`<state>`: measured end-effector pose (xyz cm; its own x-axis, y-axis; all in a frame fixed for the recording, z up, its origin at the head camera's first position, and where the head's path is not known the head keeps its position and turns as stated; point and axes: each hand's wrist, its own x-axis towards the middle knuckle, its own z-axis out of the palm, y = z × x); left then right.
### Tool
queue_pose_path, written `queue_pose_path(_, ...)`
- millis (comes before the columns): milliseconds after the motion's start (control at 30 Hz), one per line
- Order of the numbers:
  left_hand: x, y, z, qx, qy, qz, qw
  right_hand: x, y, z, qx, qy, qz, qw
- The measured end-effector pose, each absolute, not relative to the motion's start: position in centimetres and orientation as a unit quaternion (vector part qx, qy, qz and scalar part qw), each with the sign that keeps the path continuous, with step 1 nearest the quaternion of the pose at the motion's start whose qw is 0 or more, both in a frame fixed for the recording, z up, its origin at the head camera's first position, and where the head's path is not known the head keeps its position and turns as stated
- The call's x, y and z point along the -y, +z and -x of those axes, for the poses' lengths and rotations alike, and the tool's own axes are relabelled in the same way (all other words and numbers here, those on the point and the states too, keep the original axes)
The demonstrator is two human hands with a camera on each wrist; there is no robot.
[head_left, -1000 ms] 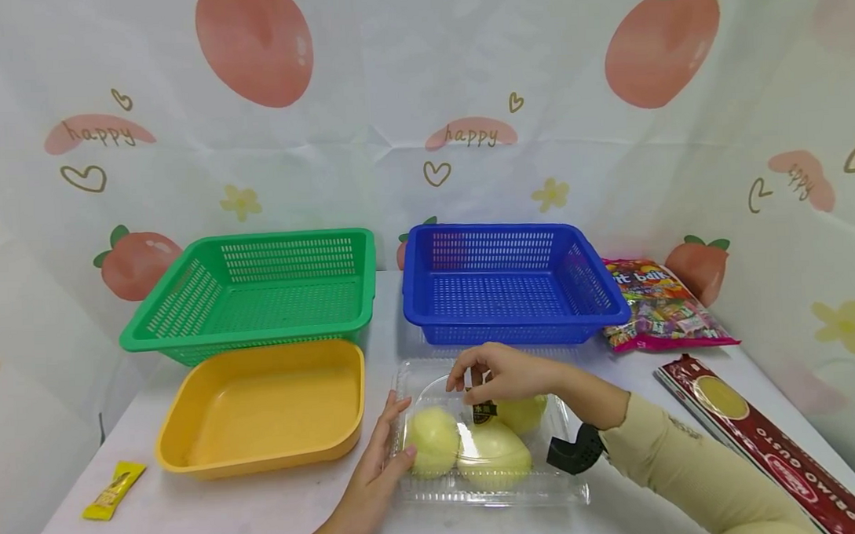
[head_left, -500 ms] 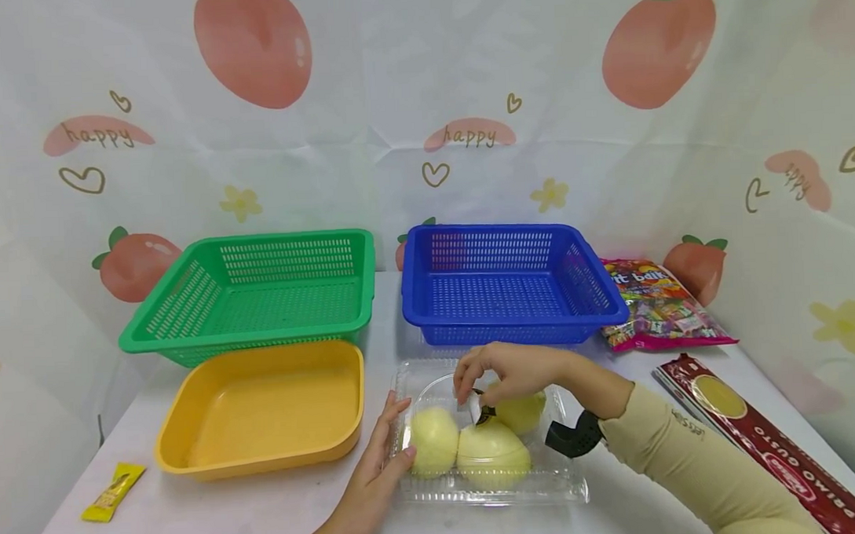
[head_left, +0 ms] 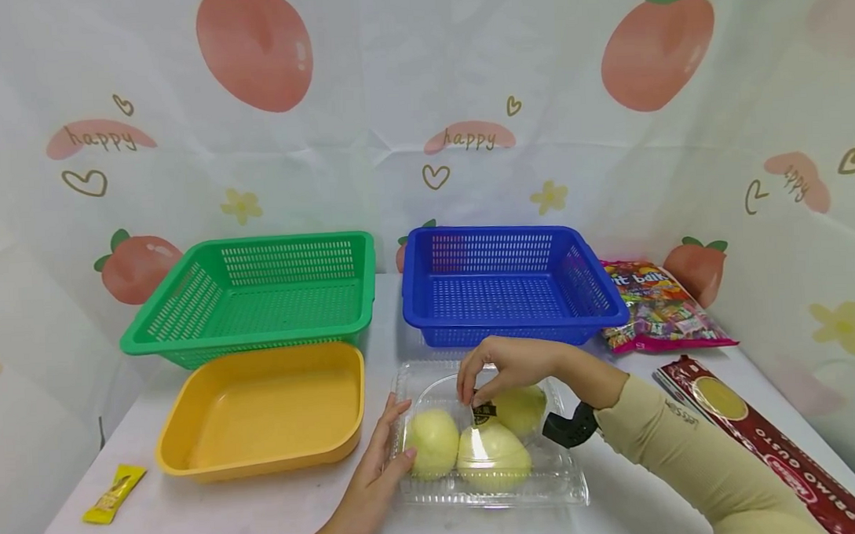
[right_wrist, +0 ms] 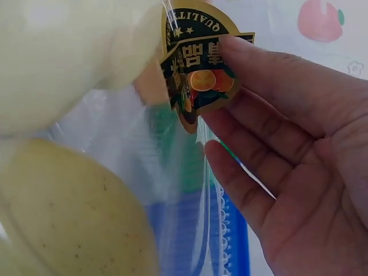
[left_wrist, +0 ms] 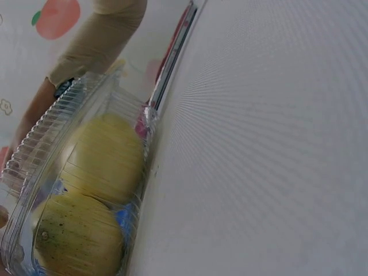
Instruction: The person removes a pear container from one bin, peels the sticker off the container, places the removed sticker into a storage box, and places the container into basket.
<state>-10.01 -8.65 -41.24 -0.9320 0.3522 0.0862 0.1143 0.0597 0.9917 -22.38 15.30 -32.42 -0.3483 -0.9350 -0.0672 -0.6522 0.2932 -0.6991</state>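
Observation:
A clear plastic clamshell box (head_left: 562, 488) holding several pale yellow, melon-like fruits (head_left: 494, 457) sits on the table in front of me. Through its wall, two of the fruits (left_wrist: 103, 158) show large in the left wrist view. My right hand (head_left: 516, 368), above the lid, pinches the edge of a black-and-gold sticker label (right_wrist: 198, 69) between thumb and fingers. Part of the label stands up from the lid, while its other side lies against the plastic. My left hand (head_left: 378, 465) rests with extended fingers against the box's left side.
Behind the box stands a blue basket (head_left: 514, 323), with a green basket (head_left: 249, 340) to its left. A yellow tub (head_left: 265, 464) is left of my left hand, near a small yellow packet (head_left: 114, 493). At right lie a candy bag (head_left: 663, 322) and a long red package (head_left: 766, 444).
My right hand has moved in to the label on the lid and now pinches its edge, part of which is lifted. My left hand has stayed at the box's left side.

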Motion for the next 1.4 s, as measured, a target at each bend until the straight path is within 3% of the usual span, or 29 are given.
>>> queue_pose_path(300, 8.7, -41.2, 10.1, -0.729, 0.660, -0.158, 0.091, -15.8, -32.3, 22.8, -0.747, -0.329, 0.513, 0.266)
queue_pose_path(700, 8.5, -41.0, 10.1, -0.735, 0.654, -0.156, 0.089, -16.5, -31.7, 22.7, -0.741, -0.307, 0.545, 0.244)
queue_pose_path(1400, 8.6, -41.0, 10.0, -0.734, 0.654, -0.158, 0.091, -17.2, -31.8, 22.9, -0.731, -0.319, 0.540, 0.269)
